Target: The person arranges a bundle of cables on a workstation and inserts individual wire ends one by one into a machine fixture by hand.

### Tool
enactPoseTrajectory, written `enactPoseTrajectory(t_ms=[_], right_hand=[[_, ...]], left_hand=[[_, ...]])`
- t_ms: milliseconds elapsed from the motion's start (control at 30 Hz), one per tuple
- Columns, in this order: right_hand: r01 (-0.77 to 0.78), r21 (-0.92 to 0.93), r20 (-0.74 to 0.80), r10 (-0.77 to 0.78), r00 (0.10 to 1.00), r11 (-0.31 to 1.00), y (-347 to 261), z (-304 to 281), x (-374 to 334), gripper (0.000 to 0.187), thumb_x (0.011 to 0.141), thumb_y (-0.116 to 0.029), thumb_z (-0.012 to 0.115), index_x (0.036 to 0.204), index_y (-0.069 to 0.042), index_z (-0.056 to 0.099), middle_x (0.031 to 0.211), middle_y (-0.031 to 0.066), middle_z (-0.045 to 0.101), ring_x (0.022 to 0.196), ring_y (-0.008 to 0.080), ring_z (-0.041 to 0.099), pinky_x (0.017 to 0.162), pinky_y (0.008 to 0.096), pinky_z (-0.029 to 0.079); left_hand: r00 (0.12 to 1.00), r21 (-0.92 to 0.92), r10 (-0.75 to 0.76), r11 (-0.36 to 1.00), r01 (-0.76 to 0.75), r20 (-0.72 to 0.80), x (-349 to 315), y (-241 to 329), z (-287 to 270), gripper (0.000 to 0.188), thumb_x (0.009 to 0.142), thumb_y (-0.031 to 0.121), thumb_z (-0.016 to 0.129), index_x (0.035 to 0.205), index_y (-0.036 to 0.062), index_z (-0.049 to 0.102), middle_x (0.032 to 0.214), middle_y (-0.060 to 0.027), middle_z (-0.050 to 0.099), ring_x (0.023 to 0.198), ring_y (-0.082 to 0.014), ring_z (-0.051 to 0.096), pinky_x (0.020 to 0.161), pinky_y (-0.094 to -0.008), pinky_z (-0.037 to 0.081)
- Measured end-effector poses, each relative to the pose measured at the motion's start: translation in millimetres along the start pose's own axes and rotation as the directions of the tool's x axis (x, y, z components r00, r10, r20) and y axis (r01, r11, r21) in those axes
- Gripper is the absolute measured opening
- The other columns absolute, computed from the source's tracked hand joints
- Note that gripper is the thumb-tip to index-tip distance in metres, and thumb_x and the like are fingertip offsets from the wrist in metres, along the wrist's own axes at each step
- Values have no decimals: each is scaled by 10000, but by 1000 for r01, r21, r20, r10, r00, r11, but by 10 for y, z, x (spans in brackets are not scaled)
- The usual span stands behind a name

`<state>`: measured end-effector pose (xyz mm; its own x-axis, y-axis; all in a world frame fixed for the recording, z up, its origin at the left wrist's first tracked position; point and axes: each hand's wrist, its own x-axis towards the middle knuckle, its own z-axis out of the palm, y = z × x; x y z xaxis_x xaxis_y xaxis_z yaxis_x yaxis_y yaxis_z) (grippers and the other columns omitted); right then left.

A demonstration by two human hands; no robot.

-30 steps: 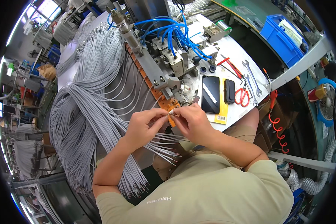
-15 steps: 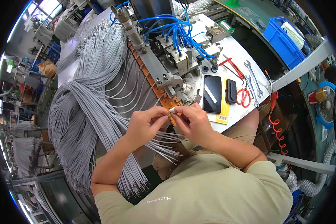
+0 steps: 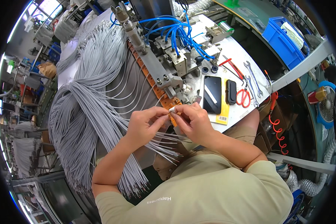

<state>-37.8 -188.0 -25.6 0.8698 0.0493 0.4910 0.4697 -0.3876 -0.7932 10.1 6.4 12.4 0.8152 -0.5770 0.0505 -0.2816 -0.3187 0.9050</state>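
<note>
My left hand [image 3: 145, 126] and my right hand [image 3: 193, 122] meet fingertip to fingertip, both pinched. A small white piece [image 3: 172, 109] shows between their fingertips; whether it is joined to a cable I cannot tell. Right behind and below the fingers runs an orange slotted strip [image 3: 155, 86], with single grey cables lying across to it from the left. The big bundle of grey cables [image 3: 89, 97] spreads over the left of the table, tied near its middle. Loose cable ends [image 3: 164, 149] lie under my left wrist.
Beyond the strip stands a metal machine [image 3: 179, 61] with blue air tubes [image 3: 175, 28]. To the right lie a black phone [image 3: 212, 94], a black case [image 3: 230, 92], red-handled scissors [image 3: 244, 98], red pliers [image 3: 233, 67] and wrenches [image 3: 253, 78]. A blue crate [image 3: 283, 44] sits farther right.
Both hands stay in nearly the same place. The white piece between the fingertips shows slightly more and has tilted a little.
</note>
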Motion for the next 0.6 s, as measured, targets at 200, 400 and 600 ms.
enactPoseTrajectory(t_ms=[200,400,600], right_hand=[[-7,-35,-8,7,1000,999,-11,9,3,105,859,-68,693,949,-55,641,685,30,665,583,204,600,666,333,385],[-86,-22,104,87,991,996,6,-31,17,149,875,-84,709,991,-41,625,621,29,605,534,183,526,690,311,387],[124,35,125,-128,984,992,209,-33,41,191,860,-86,720,997,-38,596,773,78,624,652,213,560,665,333,392]], left_hand=[[1000,75,27,997,-26,-5,1,-16,-14,132,897,-19,645,1020,-54,680,914,-98,731,812,-135,713,686,-250,578],[992,185,129,975,-125,-10,15,0,-26,114,893,-8,651,991,-54,688,907,-96,731,764,-132,701,671,-255,556],[998,-21,33,999,-32,54,4,-12,-58,141,871,11,673,1008,-23,676,888,-96,719,736,-138,690,684,-250,535]])
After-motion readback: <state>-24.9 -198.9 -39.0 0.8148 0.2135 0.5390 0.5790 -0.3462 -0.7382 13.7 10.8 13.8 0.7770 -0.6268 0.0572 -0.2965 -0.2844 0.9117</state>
